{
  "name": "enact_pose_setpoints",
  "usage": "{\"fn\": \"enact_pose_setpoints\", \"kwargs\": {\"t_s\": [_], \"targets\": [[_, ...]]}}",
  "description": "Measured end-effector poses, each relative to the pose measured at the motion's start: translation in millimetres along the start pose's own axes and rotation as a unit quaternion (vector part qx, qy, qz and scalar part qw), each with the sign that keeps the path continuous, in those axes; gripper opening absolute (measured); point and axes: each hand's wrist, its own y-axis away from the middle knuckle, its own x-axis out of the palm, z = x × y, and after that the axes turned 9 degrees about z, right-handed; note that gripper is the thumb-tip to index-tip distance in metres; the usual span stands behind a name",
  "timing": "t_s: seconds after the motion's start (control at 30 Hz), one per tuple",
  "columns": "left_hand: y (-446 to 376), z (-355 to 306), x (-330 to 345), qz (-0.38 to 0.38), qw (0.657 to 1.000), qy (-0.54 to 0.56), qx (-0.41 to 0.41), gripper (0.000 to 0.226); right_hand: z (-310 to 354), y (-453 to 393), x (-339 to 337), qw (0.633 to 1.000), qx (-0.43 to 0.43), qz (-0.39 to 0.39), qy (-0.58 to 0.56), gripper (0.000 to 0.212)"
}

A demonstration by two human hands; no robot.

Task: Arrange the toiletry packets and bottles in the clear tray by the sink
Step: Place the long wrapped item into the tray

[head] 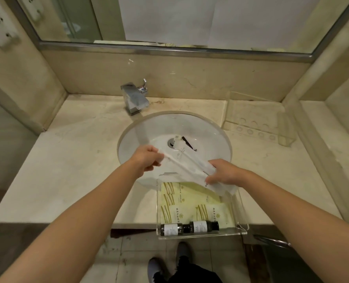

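A clear tray [243, 231] rests on the counter's front edge, partly over the sink. Inside it lie several pale yellow packets [187, 198] and two dark bottles [170, 229] [202, 226] on their sides along the near wall. Over the basin I hold long white packets [187, 164] slantwise. My left hand [147, 159] pinches their upper left end. My right hand [225, 173] grips their lower right end just above the tray's far side. More white packets and a dark comb [189, 144] lie in the basin near the drain.
A white sink [210, 127] is set into the beige marble counter [67, 160], with a chrome tap [133, 99] behind it. A second clear holder [257, 119] with round holes stands at the back right. A mirror spans the wall above. My shoes show on the floor below.
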Motion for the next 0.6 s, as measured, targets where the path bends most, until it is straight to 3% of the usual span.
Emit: {"fn": "enact_pose_setpoints", "kwargs": {"t_s": [0.13,0.37,0.6], "targets": [[8,22,1,0.062,0.972,-0.224,-0.024,0.031,-12,4,0,0.993,0.037,-0.012,0.107,0.018],[6,46,23,0.061,0.925,-0.375,-0.011,0.049,-17,-3,8,0.972,0.062,-0.075,0.215,0.014],[6,54,34,0.000,0.895,-0.446,0.022,0.023,-25,-9,20,0.949,0.041,-0.146,0.277,0.004]]}}
